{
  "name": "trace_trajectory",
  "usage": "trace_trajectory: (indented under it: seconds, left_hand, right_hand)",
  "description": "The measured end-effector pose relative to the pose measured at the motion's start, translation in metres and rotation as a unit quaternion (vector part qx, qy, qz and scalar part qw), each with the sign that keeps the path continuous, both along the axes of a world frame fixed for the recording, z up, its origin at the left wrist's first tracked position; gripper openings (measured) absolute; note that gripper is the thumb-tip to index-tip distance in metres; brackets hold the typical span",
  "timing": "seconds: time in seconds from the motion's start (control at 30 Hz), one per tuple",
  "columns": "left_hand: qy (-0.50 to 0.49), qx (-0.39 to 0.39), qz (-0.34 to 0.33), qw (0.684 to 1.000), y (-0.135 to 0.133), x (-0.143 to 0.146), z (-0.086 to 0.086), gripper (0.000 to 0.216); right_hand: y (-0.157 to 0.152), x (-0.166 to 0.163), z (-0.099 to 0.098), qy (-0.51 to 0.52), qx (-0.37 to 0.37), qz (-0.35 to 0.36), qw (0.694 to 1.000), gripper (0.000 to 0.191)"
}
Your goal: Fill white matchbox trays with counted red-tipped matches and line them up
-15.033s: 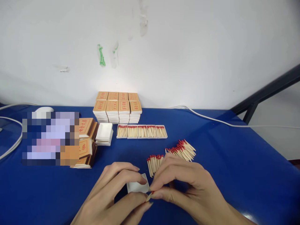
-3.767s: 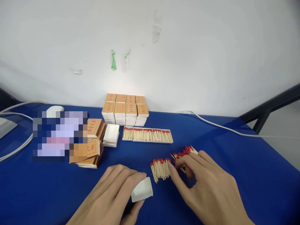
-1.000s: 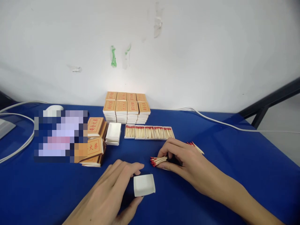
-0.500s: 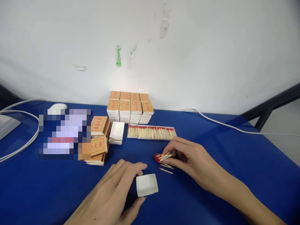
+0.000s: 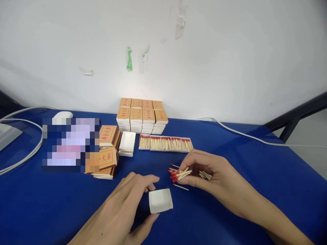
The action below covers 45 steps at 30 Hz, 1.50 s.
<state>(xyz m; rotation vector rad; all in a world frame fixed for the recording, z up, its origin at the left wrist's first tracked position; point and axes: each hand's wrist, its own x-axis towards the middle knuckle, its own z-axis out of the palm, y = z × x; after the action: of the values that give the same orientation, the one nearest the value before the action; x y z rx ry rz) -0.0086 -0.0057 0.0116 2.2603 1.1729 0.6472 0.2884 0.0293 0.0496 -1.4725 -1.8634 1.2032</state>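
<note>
My left hand (image 5: 125, 207) grips a small empty white matchbox tray (image 5: 160, 200) between thumb and fingers, resting on the blue table (image 5: 255, 177). My right hand (image 5: 206, 173) is closed round a bundle of red-tipped matches (image 5: 180, 174), held just above the table to the right of the tray. A loose match (image 5: 181, 186) lies on the cloth under that bundle, and another sticks out at its far side.
A row of filled match trays (image 5: 165, 143) lies behind my hands. Stacked orange matchboxes (image 5: 142, 115) stand by the wall. Empty white trays (image 5: 127, 143) and orange sleeves (image 5: 108, 149) are at the left. A white cable (image 5: 242, 134) and a mouse (image 5: 62, 115) lie on the table.
My right hand has gathered matches off the table and lifted the bundle slightly toward me; a couple of matches dropped loose. My left hand keeps holding the tray in place.
</note>
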Motion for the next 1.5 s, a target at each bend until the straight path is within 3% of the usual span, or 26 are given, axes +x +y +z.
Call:
trace_trajectory:
  seconds: [0.23,0.4,0.57,0.93,1.17,1.33,1.5]
  left_hand:
    - [-0.044,0.016,0.015,0.999,-0.003,0.004,-0.007,0.060]
    - [-0.060,0.021,0.006,0.998,-0.002,0.007,-0.007,0.058]
    - [-0.053,0.020,0.006,0.998,-0.002,0.008,-0.004,0.052]
    - [-0.057,0.014,-0.001,0.998,-0.003,0.005,-0.004,0.053]
    - [-0.063,0.001,-0.005,0.998,-0.003,0.006,-0.004,0.048]
    - [-0.021,0.004,-0.001,1.000,-0.001,0.002,0.000,0.052]
    - [0.045,0.000,0.009,0.999,0.003,-0.011,0.001,0.022]
  right_hand:
    - [-0.018,-0.022,-0.001,-0.022,0.018,0.081,0.996,0.015]
    - [-0.026,-0.031,-0.008,-0.077,0.100,0.131,0.983,0.005]
    - [-0.029,-0.039,-0.009,-0.147,0.176,0.172,0.958,0.009]
    - [-0.021,-0.023,0.000,-0.068,0.064,0.169,0.981,0.015]
    - [-0.019,-0.026,-0.017,-0.027,0.115,0.170,0.978,0.010]
    - [-0.018,-0.025,-0.016,-0.021,0.136,0.170,0.976,0.006]
    - [-0.015,-0.021,-0.010,-0.032,0.151,0.179,0.972,0.009]
